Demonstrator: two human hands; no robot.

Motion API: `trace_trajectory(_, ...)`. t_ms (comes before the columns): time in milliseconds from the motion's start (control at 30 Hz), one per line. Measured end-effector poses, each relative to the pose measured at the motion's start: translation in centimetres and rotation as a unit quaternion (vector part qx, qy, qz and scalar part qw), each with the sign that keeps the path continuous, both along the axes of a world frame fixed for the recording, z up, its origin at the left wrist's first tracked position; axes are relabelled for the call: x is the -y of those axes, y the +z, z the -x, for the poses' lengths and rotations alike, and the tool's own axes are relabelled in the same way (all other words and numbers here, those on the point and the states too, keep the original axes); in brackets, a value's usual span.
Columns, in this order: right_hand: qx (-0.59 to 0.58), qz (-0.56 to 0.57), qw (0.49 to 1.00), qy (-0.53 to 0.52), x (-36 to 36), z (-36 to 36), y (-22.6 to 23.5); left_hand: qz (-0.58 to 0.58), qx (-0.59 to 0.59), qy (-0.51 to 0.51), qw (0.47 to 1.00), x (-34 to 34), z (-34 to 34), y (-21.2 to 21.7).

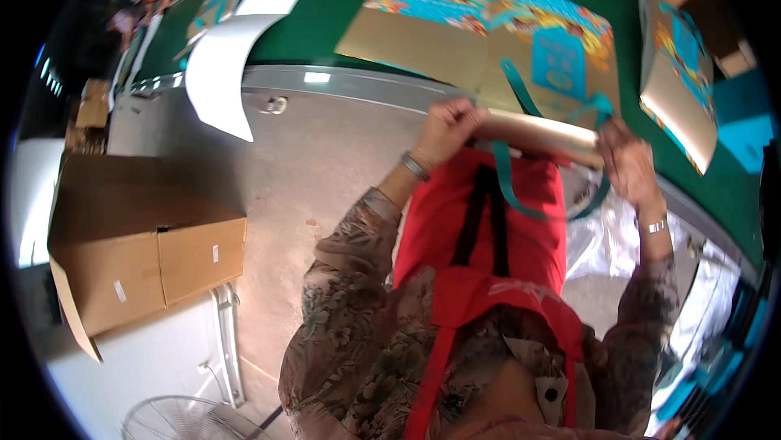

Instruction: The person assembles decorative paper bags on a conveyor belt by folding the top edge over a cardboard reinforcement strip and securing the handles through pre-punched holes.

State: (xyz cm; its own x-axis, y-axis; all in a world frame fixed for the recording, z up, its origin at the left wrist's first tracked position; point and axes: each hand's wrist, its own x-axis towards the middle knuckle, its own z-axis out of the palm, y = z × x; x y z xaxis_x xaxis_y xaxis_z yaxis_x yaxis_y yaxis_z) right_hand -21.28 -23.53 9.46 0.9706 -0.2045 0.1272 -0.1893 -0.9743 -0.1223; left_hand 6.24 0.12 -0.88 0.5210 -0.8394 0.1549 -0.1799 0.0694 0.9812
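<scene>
Head view, nearest: your red apron (488, 253) over a flower-print shirt fills the lower middle, forearms rising toward twelve o'clock.
Left hand: your left hand (446, 129) is closed around the left end of the gold paper bag (537, 132), fingers curled over its folded edge.
Right hand: your right hand (628, 165) is clamped on the right end of the same bag, at about three o'clock from the left hand.
Bag: it is held at the edge of the green table (325, 17), just above the apron; its teal ribbon handle (508, 183) loops down over the apron between your hands.
Wrists: a bracelet (414, 166) on the left, a watch (653, 226) on the right.
Nine o'clock: a cardboard box (146, 253) on the floor, flaps open.
Seven o'clock: a fan grille (183, 420).
Twelve o'clock, farther: a flat gold bag sheet with teal and orange print (488, 25) lies on the table.
Two o'clock: another printed bag (679, 82).
Eleven o'clock: a curled white sheet (224, 65) hangs over the table edge.
</scene>
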Motion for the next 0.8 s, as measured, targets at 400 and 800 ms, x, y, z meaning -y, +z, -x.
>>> trace_trajectory(400, -0.011, -0.205, 0.967, -0.15, 1.6, -1.5, 0.9, -0.001, 0.117, 0.066, 0.991, 2.5, 0.2, 4.5)
trace_trajectory(800, 0.012, -0.142, 0.984, -0.112, 0.7, -0.6, -3.0, -0.119, 0.14, 0.028, 0.983, 1.3, 0.3, 0.9)
